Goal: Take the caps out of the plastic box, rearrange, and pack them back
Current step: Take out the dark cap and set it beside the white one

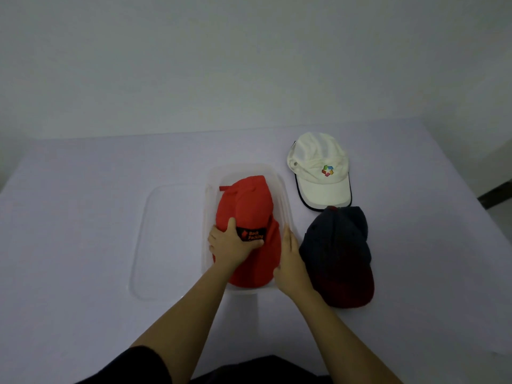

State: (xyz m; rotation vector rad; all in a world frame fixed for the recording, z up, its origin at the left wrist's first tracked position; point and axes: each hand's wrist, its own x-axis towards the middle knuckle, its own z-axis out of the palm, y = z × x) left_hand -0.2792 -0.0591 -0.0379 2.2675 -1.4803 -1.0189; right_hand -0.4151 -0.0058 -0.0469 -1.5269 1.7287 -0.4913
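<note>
Seemingly midway, the red cap (249, 206) lies in the plastic box (285, 189), the left hand (231, 245) gripping its front and the right hand (291, 261) flat, fingers straight, against the box's right wall, while the white cap (318, 167) and dark cap (338, 245) wait unpacked on the table (83, 217) beside it.

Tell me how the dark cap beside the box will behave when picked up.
The dark cap likely lifts lightly, being just cloth. Its crown shows dents and folds, so it would probably sag under a grip. Its brim shows a smooth curve, so it is probably stiffer and holds shape.
</note>
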